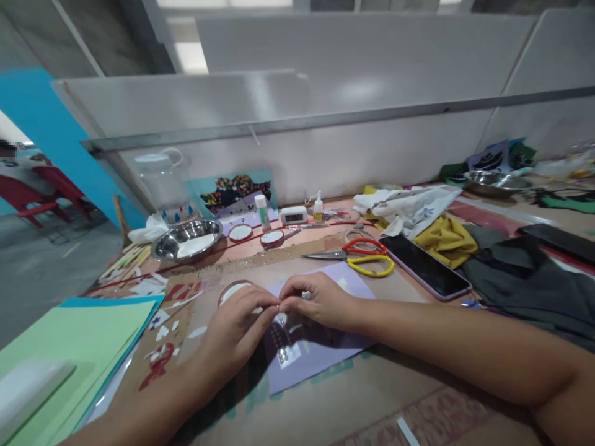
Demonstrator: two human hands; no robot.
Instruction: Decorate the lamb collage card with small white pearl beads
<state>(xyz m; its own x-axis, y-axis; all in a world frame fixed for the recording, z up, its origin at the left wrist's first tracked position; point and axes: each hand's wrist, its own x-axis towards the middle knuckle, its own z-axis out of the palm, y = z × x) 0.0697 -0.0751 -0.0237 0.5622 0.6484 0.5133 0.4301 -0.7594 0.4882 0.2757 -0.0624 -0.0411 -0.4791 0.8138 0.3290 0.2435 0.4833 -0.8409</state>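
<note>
My left hand (244, 319) and my right hand (320, 300) meet over a purple sheet (320, 365), thumbs and forefingers pinched together at the tips. Whatever lies between the fingertips is too small to make out. Below them on the sheet is a small clear sheet with rows of round dots (279, 341), partly in shadow. A little round lid with a red rim (231, 290) sits behind my left hand, which covers part of it. Scissors with red and yellow handles (369, 259) lie beyond my right hand, blades pointing left.
Green paper sheets (79, 347) with a white case (32, 393) lie at the left. A phone (425, 266), grey cloth (520, 285) and yellow cloth (446, 241) are at the right. Along the back stand a metal bowl (162, 251), glue stick (262, 212), digital clock (294, 215) and dropper bottle (318, 209).
</note>
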